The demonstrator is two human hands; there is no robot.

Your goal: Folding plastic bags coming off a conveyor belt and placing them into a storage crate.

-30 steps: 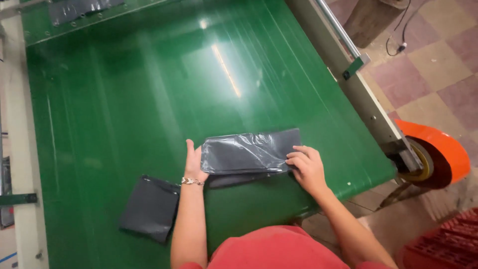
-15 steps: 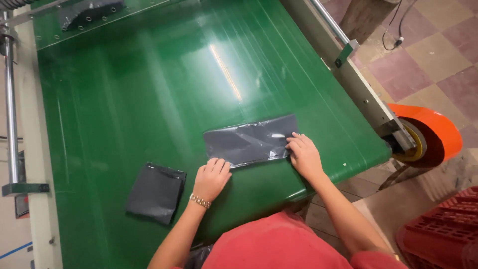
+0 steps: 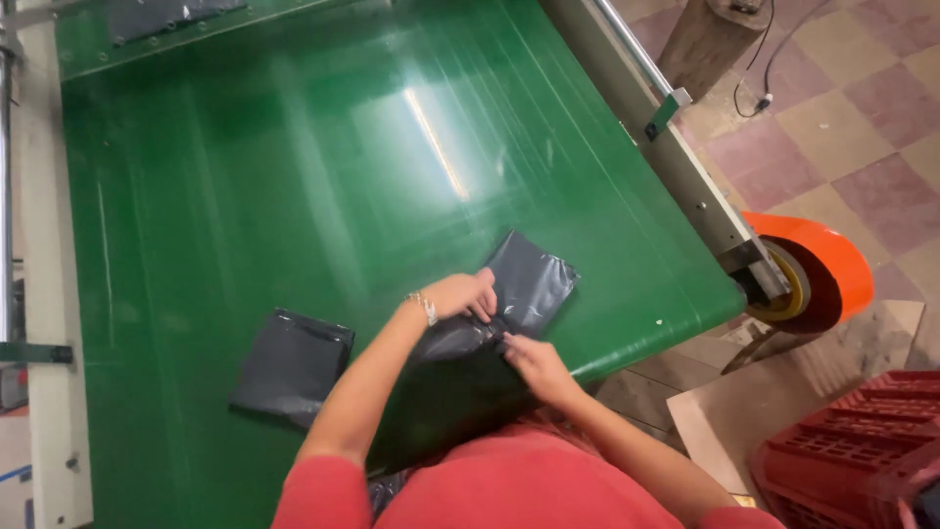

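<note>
Head view:
- Left hand reaching in from the lower left, forearm stretched across the green belt, wrist bent down, bracelet at the wrist.
- Fingers curled shut, pinching the dark grey plastic bag near its middle fold.
- Right hand coming from the lower right, close under the left one, fingertips closed on the same bag's near part.
- Bag half lifted and creased between both hands, far end lying flat on the belt near its right edge, close to the metal side rail.
- Second dark bag flat on the belt, left of the forearm, apart from both hands.
- Orange roller guard past the belt's right corner.
- Red plastic crate on the floor at lower right, contents not discernible.
- Red shirt filling the bottom edge.
</note>
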